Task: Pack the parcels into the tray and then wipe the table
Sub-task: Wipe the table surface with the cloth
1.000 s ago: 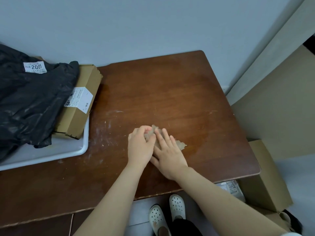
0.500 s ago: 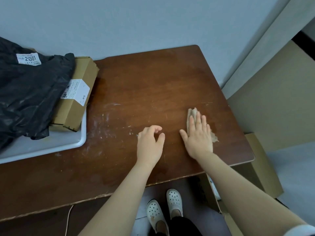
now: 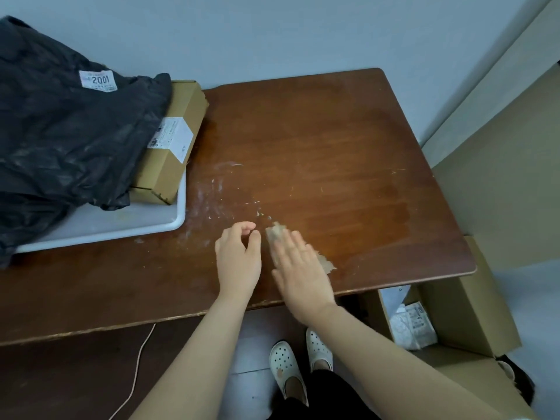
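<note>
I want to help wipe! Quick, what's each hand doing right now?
Left hand: empty, fingers loosely curled, resting on the table.
Right hand: open and flat, pressing the cloth on the table.

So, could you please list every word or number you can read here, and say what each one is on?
"2001": white label on the black bag; its smaller print is too blurred to read.
Shipping label on the cardboard box in the tray: print too small to read.
Papers in the carton on the floor: print illegible.
</note>
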